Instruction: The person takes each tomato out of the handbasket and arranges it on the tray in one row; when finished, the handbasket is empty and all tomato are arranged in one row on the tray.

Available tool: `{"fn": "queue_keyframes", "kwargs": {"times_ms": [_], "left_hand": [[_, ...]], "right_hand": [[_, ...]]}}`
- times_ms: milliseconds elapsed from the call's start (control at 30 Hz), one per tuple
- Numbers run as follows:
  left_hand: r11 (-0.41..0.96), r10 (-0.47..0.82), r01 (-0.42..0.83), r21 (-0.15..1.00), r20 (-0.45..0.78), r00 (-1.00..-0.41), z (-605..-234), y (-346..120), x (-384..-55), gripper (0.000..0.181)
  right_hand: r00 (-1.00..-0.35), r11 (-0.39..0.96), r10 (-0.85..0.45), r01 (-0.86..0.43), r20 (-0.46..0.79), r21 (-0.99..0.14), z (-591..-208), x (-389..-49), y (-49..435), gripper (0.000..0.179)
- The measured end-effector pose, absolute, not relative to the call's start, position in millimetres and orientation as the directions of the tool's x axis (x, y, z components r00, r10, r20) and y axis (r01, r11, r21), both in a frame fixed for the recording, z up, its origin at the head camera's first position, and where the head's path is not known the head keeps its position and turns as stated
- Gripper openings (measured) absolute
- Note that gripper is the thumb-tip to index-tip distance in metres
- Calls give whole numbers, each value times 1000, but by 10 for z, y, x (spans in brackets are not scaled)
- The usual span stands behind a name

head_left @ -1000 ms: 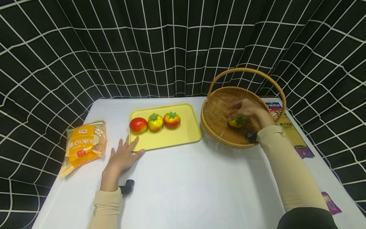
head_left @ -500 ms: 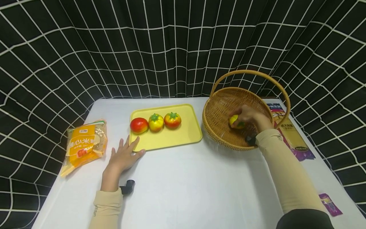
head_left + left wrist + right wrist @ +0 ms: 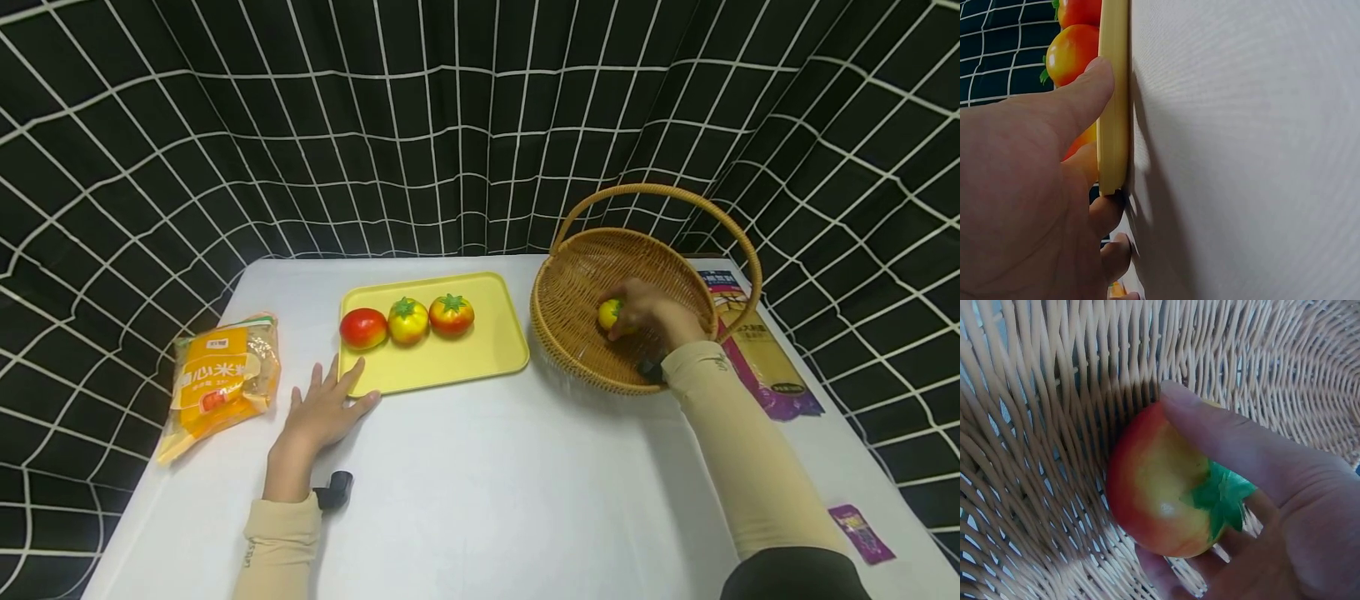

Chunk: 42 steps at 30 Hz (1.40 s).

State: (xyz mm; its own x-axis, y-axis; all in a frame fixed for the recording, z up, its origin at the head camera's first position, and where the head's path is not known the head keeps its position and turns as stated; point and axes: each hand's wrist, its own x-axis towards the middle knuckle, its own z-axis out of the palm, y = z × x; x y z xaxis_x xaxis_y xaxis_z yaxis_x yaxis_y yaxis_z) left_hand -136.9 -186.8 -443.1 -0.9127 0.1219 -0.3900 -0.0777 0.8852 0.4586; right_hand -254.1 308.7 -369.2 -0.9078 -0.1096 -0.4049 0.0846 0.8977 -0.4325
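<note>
Inside the wicker basket point(image 3: 577, 350), my right hand point(image 3: 651, 312) grips a red-and-yellow toy tomato point(image 3: 1160, 481) with a green leafy top. Its thumb lies over the tomato's upper side and the fingers curl beneath, in the right wrist view. My left hand point(image 3: 321, 421) lies spread at the near left corner of the yellow tray point(image 3: 480, 362), its thumb point(image 3: 1088, 87) touching the rim. On that tray, a smooth red fruit point(image 3: 363, 328) sits left of two toy tomatoes: a yellower one point(image 3: 407, 322) in the middle and a redder one point(image 3: 452, 315).
An orange-and-clear food bag point(image 3: 217, 379) lies left of the tray. Partly behind the basket is a long gold-and-purple packet point(image 3: 768, 358). A small purple sachet point(image 3: 861, 533) lies near the right edge. The basket's tall handle point(image 3: 652, 190) arches up over it.
The basket has shifted slightly right since a second ago. My right hand has closed round the tomato in it, covering its green top in the head view. The left hand stays in place.
</note>
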Motion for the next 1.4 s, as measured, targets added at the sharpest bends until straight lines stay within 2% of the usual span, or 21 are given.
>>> {"fn": "queue_keyframes", "kwargs": {"times_ms": [167,733,967,1400], "left_hand": [[887,123,-75,456,-390,-913,-4431,-1868,-1374,84],[882,128,-74,464,-389,-912,-4460,-1857,-1375,84],[883,122,-82,462,-394,-911,-4464,-1866,-1373,83],[878,124,-80,472,-386,-914,-4495,-1868,-1374,84]], "right_hand": [[-910,894,-78,118,-407,-433,-3710,-2526,3093,64],[-922,892,-103,80,-374,-444,-3682,-2514,3111,63],[-937,861,-163,18,-309,-508,-3542,-2553,3022,65],[-973,781,-141,5,-183,-624,-3344,-2504,2915,67]]}}
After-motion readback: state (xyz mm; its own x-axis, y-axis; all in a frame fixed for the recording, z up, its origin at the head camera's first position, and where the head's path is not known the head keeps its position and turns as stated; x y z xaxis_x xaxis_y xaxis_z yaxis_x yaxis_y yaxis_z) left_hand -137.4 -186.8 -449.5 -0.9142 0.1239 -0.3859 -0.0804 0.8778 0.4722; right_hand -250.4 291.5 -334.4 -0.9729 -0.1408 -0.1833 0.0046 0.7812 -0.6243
